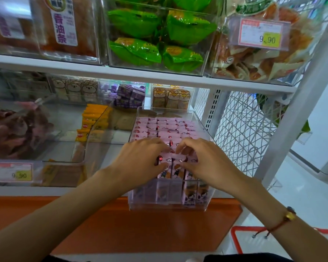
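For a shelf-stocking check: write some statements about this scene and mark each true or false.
1. The left hand and right hand both grip packets in the bin. True.
2. The green packs sit on the shelf below that bin. False: they are on the shelf above it.
3. A bracelet is on the right wrist. True.
4. The price tag at upper right reads 5.50. False: it reads 9.90.
5. The left hand carries the basket. False: the basket is low on the right, apart from both hands.
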